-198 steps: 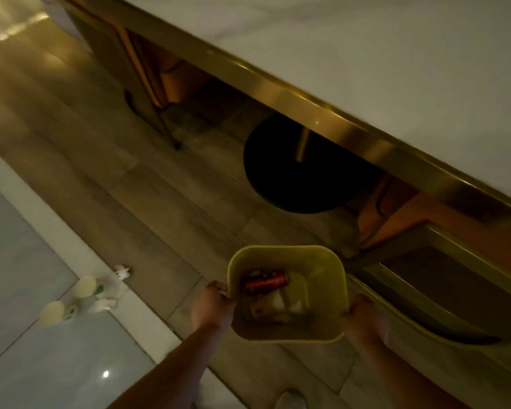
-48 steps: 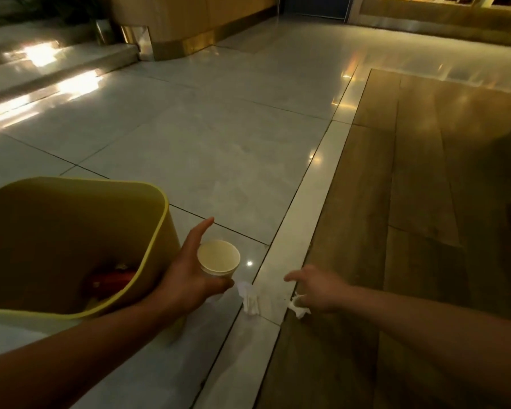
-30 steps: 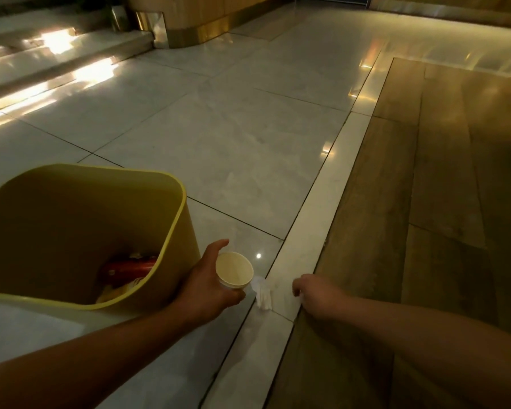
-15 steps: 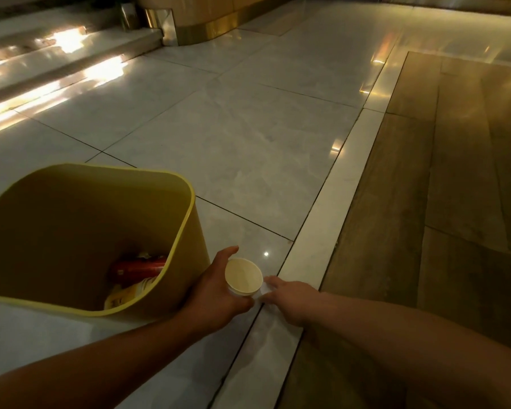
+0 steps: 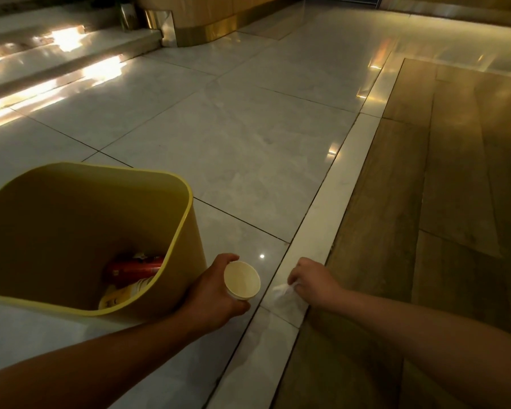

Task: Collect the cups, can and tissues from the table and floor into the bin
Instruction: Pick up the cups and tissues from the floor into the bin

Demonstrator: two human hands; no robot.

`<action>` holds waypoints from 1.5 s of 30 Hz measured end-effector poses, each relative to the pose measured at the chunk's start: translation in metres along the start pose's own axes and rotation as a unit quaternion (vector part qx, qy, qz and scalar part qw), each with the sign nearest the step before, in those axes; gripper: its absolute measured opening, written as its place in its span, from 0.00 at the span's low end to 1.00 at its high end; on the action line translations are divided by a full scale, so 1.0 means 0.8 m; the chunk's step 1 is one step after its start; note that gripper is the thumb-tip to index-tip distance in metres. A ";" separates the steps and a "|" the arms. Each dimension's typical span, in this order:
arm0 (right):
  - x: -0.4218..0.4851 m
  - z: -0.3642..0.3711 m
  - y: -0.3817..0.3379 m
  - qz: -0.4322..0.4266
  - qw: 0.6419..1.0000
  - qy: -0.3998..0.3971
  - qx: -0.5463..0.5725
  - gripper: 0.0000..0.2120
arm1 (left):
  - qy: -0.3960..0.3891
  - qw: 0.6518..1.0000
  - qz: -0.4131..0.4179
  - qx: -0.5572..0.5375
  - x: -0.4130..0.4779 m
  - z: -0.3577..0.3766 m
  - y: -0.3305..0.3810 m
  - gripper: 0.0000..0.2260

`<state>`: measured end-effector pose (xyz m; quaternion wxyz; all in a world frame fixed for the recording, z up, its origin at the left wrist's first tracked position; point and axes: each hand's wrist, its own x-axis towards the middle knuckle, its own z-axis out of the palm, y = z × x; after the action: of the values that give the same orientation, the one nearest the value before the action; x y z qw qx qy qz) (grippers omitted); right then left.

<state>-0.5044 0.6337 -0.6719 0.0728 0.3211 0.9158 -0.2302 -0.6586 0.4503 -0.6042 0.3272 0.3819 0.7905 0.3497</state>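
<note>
The yellow bin (image 5: 186, 231) stands on the tiled floor at the lower left. Inside it lie a red can (image 5: 136, 268) and a paper cup (image 5: 124, 293). My left hand (image 5: 213, 293) is just right of the bin, shut on a pale paper cup (image 5: 242, 280) whose mouth faces up. My right hand (image 5: 313, 283) is low over the white floor strip, its fingers pinched on a crumpled white tissue (image 5: 282, 292) that hangs from them.
Grey glossy tiles (image 5: 233, 137) cover the left and middle. A white border strip (image 5: 337, 202) runs diagonally beside a wooden floor (image 5: 455, 187) on the right. Lit steps (image 5: 56, 63) and a gold-based counter (image 5: 195, 22) lie at the far left.
My right hand reached to the tissue beside the cup, then drew back right with tissue in its fingers. My left hand kept hold of the cup by the bin.
</note>
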 end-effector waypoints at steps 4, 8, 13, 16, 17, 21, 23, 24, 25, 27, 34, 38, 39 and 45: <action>-0.007 -0.032 0.016 0.036 0.997 0.043 0.046 0.07 | -0.002 1.000 0.003 0.005 -0.001 -0.001 0.001 0.34; -0.007 -0.063 0.016 0.044 0.988 0.097 0.114 0.04 | -0.005 1.000 -0.002 0.011 -0.001 -0.002 0.003 0.34; -0.014 -0.106 -0.011 0.044 0.958 0.149 0.242 0.04 | -0.005 1.000 0.004 0.016 -0.001 -0.001 0.008 0.33; -0.023 -0.125 -0.033 0.007 0.948 0.157 0.278 0.04 | -0.014 1.000 0.003 0.001 -0.003 -0.001 0.018 0.34; -0.026 -0.130 -0.040 -0.001 0.945 0.158 0.287 0.04 | -0.016 1.000 0.005 -0.005 -0.004 -0.001 0.022 0.35; -0.033 -0.140 -0.052 -0.014 0.940 0.165 0.299 0.05 | -0.013 0.999 0.029 -0.015 -0.008 -0.003 0.042 0.38; -0.034 -0.143 -0.052 -0.009 0.940 0.172 0.295 0.05 | -0.014 0.999 0.040 -0.021 -0.014 -0.004 0.053 0.38; -0.034 -0.145 -0.050 -0.005 0.939 0.178 0.293 0.04 | -0.017 0.999 0.044 -0.023 -0.018 -0.004 0.060 0.37; -0.034 -0.146 -0.047 0.000 0.938 0.185 0.292 0.04 | -0.018 0.998 0.046 -0.025 -0.024 -0.005 0.068 0.37; -0.034 -0.151 -0.044 0.006 0.937 0.198 0.288 0.03 | -0.005 0.998 0.059 -0.024 -0.036 -0.006 0.089 0.36; -0.030 -0.184 -0.058 -0.015 0.919 0.251 0.304 0.05 | 0.083 0.988 0.131 -0.011 -0.071 -0.042 0.200 0.34; -0.034 -0.201 -0.069 -0.029 0.910 0.273 0.311 0.10 | 0.114 0.977 0.164 -0.074 -0.085 -0.093 0.263 0.37; -0.036 -0.205 -0.071 -0.034 0.907 0.274 0.317 0.11 | 0.127 0.973 0.178 -0.074 -0.087 -0.111 0.276 0.36; -0.045 -0.220 -0.101 -0.063 0.900 0.266 0.341 0.08 | 0.243 0.956 0.163 -0.032 -0.101 -0.240 0.275 0.33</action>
<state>-0.5239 0.6407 -0.4764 -0.3020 0.3168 0.7851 -0.4382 -0.6869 0.4266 -0.3034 0.0759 0.3988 0.7614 0.5055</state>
